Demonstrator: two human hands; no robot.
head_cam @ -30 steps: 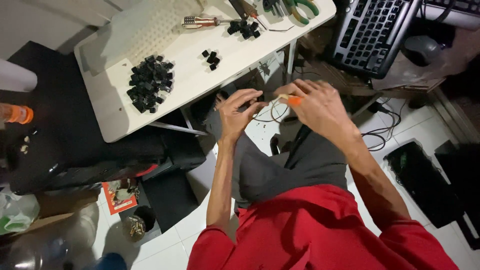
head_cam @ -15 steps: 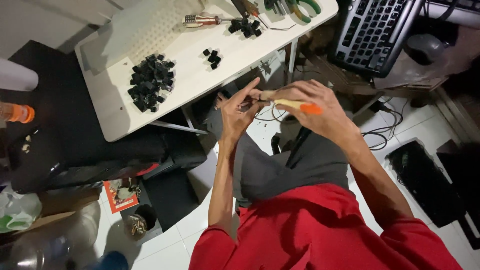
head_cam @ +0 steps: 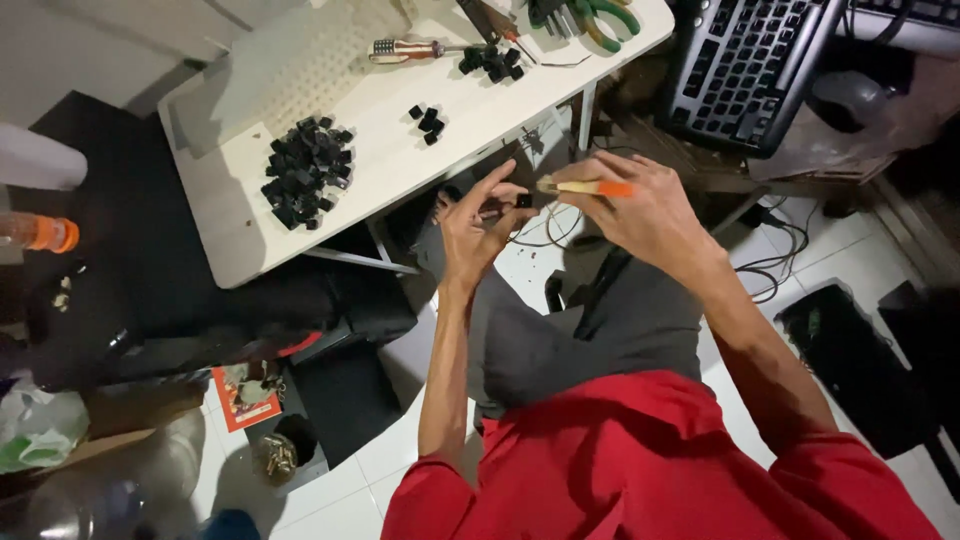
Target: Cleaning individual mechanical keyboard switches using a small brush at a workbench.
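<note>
A small black key switch (head_cam: 524, 200) is pinched in the fingers (head_cam: 497, 190) of the left hand (head_cam: 470, 228), which are closed on it, just below the edge of the white worktop (head_cam: 380, 150) and above the person's lap. The right hand (head_cam: 645, 210) is closed around a small tool with a pale tip and an orange handle (head_cam: 585, 187), and the tip of this tool reaches toward the switch; whether it touches, I cannot tell. On the worktop, a big heap of black switches (head_cam: 303, 172) lies to the left, a small group of a few switches (head_cam: 428, 122) is in the middle, and another small group (head_cam: 490, 62) is near the far edge. Beside that last group lies a screwdriver with a clear handle (head_cam: 405, 47), and at the corner there are pliers with green handles (head_cam: 590, 15). A pale perforated plate (head_cam: 300, 65) lies on the far part of the worktop. To the right, a black keyboard (head_cam: 745, 60) is standing tilted, and black cables (head_cam: 780, 235) run over the white tiled floor (head_cam: 420, 430) under it. On the left there is a dark surface with a bottle with an orange cap (head_cam: 40, 232). Lower on the floor lies a flat red and white package (head_cam: 245, 395), and next to it a crumpled pale plastic bag (head_cam: 40, 430). The person wears a red shirt (head_cam: 650, 460) and grey trousers.
</note>
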